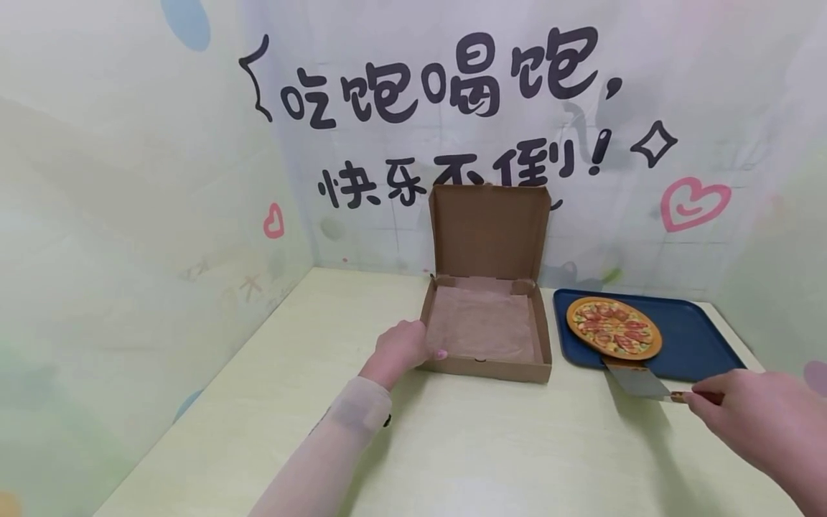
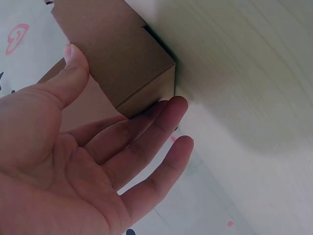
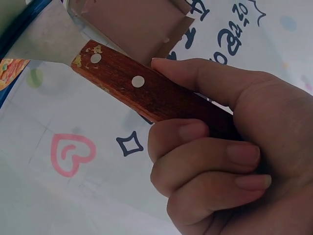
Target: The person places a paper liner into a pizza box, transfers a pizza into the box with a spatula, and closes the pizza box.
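An open cardboard pizza box (image 1: 481, 323) stands mid-table with its lid raised and a paper liner inside. My left hand (image 1: 402, 345) holds its near left corner. In the left wrist view the thumb lies on the box wall (image 2: 115, 49) and the fingers reach along the other side. A pizza (image 1: 614, 328) rests toward the left part of a blue tray (image 1: 691, 345). My right hand (image 1: 756, 416) grips a metal spatula by its wooden handle (image 3: 132, 81). The spatula's blade (image 1: 636, 380) reaches to the pizza's near edge; its tip is hidden there.
The pale table (image 1: 472, 445) meets a printed back wall (image 1: 388, 136) with large dark lettering. Side walls stand at left and right. The tray lies right of the box, with a narrow gap between them.
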Demonstrator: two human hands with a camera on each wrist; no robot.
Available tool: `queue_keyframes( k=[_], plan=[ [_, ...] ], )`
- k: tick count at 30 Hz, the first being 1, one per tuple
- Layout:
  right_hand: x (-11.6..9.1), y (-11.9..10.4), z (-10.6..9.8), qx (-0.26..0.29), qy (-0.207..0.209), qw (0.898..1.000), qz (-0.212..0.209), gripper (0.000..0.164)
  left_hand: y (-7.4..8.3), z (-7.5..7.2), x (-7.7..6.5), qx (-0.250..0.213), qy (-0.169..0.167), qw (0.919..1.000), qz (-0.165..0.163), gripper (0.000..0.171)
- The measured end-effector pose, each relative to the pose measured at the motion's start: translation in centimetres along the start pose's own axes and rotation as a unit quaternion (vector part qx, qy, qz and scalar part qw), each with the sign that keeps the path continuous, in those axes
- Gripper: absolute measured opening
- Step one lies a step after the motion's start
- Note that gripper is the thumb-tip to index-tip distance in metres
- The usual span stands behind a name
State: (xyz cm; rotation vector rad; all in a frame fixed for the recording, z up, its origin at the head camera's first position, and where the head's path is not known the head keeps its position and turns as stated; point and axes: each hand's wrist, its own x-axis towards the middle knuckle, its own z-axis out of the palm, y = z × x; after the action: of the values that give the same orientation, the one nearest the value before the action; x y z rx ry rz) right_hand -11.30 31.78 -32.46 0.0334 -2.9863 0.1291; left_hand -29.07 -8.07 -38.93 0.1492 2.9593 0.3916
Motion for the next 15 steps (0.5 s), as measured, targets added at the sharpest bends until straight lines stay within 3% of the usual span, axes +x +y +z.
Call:
queue_keyframes(
  k=[5, 12, 15],
  plan=[
    [0.17, -0.05, -0.07, 0.004, -0.012, 1.0, 0.011, 0.027, -0.01, 0.22, 0.33, 0.003, 0.0, 1.0, 0.008, 0.046],
    [0.51, -0.21, -0.19, 0.009, 0.012, 1.0, 0.012, 0.044, 0.2, -0.14, 0.2, 0.004, -0.005, 1.0, 0.006, 0.046],
    [0.72, -0.5, -0.36, 0.004, -0.009, 1.0, 0.017, 0.045, 0.31, -0.3, 0.11, 0.006, -0.006, 1.0, 0.005, 0.045]
  ],
)
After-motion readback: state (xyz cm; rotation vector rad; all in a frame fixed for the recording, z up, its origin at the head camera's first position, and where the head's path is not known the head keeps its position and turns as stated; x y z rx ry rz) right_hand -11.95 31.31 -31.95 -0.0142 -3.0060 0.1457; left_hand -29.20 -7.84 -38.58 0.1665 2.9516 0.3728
